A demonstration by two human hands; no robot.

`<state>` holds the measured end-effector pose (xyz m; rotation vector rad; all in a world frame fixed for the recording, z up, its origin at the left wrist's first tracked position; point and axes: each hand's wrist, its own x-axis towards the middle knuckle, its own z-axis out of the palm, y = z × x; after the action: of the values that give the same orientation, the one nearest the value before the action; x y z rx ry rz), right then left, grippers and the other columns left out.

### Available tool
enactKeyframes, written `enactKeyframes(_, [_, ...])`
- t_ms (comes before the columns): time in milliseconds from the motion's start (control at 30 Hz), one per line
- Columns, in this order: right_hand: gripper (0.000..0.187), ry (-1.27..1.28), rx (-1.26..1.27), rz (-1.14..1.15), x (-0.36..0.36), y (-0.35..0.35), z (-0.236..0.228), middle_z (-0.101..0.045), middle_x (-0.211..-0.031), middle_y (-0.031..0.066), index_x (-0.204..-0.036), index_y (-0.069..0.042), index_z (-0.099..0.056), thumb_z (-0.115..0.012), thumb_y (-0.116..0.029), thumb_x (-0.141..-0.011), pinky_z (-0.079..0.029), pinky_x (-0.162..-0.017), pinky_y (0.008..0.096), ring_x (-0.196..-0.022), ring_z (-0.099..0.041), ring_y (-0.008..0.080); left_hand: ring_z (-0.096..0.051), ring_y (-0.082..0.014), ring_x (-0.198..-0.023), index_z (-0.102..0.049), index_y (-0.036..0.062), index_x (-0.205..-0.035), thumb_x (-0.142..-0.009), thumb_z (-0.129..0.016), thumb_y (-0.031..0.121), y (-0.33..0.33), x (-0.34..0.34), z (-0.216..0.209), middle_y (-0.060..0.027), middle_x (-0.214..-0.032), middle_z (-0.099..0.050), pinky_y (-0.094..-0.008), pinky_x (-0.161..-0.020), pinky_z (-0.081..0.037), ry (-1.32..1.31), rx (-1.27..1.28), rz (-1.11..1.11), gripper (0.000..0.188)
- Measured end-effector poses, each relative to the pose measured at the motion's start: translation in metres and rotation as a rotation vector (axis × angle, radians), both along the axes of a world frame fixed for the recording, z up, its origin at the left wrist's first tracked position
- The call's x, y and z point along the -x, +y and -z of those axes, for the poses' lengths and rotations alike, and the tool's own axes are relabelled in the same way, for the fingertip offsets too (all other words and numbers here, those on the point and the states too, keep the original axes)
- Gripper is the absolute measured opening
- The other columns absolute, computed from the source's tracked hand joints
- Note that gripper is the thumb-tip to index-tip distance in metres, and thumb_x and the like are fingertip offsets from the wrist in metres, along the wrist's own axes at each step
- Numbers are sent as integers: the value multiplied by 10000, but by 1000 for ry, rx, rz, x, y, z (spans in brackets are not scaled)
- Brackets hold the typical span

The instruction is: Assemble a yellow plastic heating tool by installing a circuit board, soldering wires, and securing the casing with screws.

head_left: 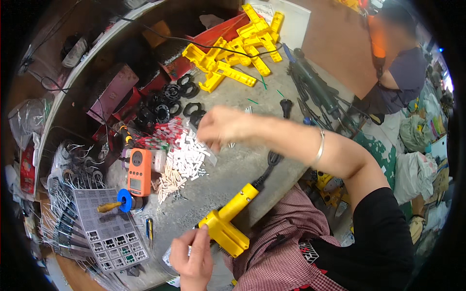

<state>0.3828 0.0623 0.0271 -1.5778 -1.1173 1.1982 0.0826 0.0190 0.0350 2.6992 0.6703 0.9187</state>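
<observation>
A yellow plastic tool housing (pixel 227 225) with a black cord out of its upper end lies across the table's near edge, by my apron. My left hand (pixel 193 257) is closed at its lower left end, fingertips on the yellow plastic. Further off, my right hand (pixel 221 127) hovers over the far side of a pile of small white sleeves (pixel 188 154), next to black rings (pixel 191 109). Motion smears its bent fingers, so anything in them is hidden. Tan sleeves (pixel 171 183) lie at the pile's near side.
Yellow housing halves (pixel 238 51) are heaped at the back. An orange meter (pixel 139 172) and a blue tape roll (pixel 125 200) stand left, beside a printed sheet (pixel 109 228) and wire bundles (pixel 63 228). Tools with cords (pixel 315 82) lie right; another person (pixel 400 68) sits beyond.
</observation>
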Motion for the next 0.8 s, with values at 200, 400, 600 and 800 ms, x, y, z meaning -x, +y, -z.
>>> enactKeyframes(200, [183,815,73,-366,109,-94,-18,-585,-690,-15,-874,-18,-607,-617,-195,-917,-394,-528,208,-629,-539,59,-585,-251,-815,-724,95,-1054,-697,-753,-47,-10,3,-13,-105,-1078,-570,-347,-674,-500,-42,-272,146,386])
enactKeyframes(400, [167,209,-151,-44,83,-131,-14,-643,-824,57,-1023,3,-552,-637,-105,-927,-516,-647,259,-759,-638,102,-649,-271,-808,-691,17,-1000,-755,-682,-65,-2,-7,-21,-125,-880,-662,-359,-718,-532,-145,-58,160,258])
enactKeyframes(600, [123,-435,-460,137,99,-149,43,-638,-870,106,-918,-20,-637,-699,-31,-812,-535,-647,323,-732,-653,242,-675,-182,-786,-610,-4,-1134,-846,-589,-122,21,-31,24,-152,-902,-693,-287,-718,-534,-188,544,-51,312])
enactKeyframes(800, [143,-443,-511,134,120,-166,56,-636,-874,92,-934,-42,-702,-709,-23,-792,-538,-643,338,-744,-652,253,-694,-201,-768,-618,33,-1139,-821,-602,-125,28,-37,36,-128,-894,-699,-287,-695,-538,95,253,125,355])
